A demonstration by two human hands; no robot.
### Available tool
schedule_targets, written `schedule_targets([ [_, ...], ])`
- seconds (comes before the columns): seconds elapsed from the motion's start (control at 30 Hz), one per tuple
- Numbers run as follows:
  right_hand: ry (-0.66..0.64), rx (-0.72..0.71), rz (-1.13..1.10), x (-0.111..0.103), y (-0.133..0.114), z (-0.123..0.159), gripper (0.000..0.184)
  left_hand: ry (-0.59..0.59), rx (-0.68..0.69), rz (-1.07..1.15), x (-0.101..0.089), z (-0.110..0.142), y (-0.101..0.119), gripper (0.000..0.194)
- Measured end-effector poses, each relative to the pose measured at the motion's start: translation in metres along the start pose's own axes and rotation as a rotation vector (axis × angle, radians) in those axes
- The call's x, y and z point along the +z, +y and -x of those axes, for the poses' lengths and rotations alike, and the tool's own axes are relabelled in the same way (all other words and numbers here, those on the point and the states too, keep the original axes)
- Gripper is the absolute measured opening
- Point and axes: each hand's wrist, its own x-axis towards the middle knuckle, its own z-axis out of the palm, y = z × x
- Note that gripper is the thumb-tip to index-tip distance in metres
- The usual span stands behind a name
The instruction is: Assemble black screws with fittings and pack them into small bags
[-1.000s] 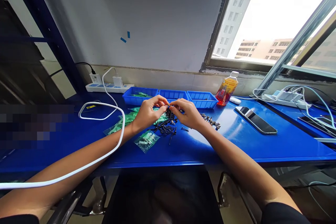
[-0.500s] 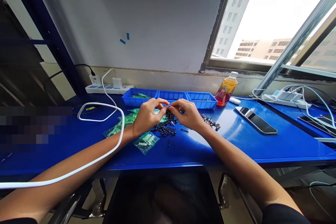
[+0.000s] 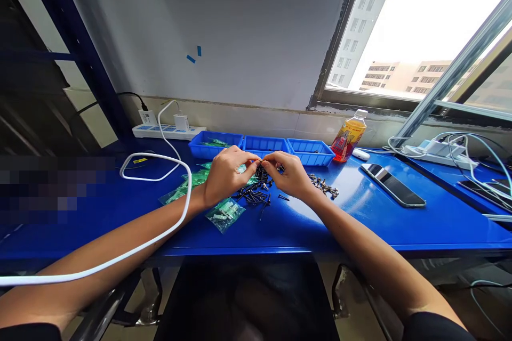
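Note:
My left hand (image 3: 231, 175) and my right hand (image 3: 288, 171) meet fingertip to fingertip above the blue table. Both are pinched closed on something too small to make out, largely hidden by the fingers. Beneath them lies a loose pile of black screws (image 3: 256, 196), partly covered by my hands. By my left wrist rests a small clear bag (image 3: 224, 214) with pale plug-like pieces in it. More bags with green contents (image 3: 176, 193) lie to the left, behind my forearm. Short metallic pieces (image 3: 326, 187) are scattered right of my right hand.
Three blue bins stand behind my hands: a left bin (image 3: 196, 149) with green pieces, a middle bin (image 3: 266, 145) and a right bin (image 3: 311, 156). A drink bottle (image 3: 349, 136) and a phone (image 3: 394, 185) are on the right. A white cable (image 3: 188, 192) loops across my left forearm.
My fingertips have drawn closer together, and my left index finger now lies flatter against the pinch. The view has shifted slightly. The pile and bags look unchanged.

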Motion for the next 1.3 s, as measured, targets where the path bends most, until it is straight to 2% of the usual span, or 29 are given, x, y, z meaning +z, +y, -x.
schedule_targets([
  [0.13,-0.022,-0.021,-0.007,0.0011,0.002,0.0008,0.014,-0.018,0.08,-0.065,-0.0016,-0.0001,-0.0013,0.026],
  [0.33,-0.085,-0.008,0.014,0.0025,0.0041,0.0019,0.015,-0.069,0.089,-0.097,0.0028,0.0015,-0.0047,0.026],
  [0.5,-0.084,-0.034,0.02,0.0029,0.0036,0.0018,0.016,-0.092,0.128,-0.09,0.0063,0.0024,-0.0078,0.027],
  [0.8,-0.11,-0.03,0.044,0.0042,0.008,0.0021,0.015,-0.164,0.047,-0.202,0.0065,0.0014,-0.0051,0.028],
  [1.1,-0.12,-0.026,0.017,0.0009,0.0021,0.0005,0.016,-0.128,0.152,-0.158,0.0047,0.0019,-0.009,0.029],
  [1.3,-0.098,0.003,-0.038,0.0013,0.0022,0.0006,0.015,-0.071,0.164,-0.198,0.0019,0.0009,-0.0094,0.032],
])
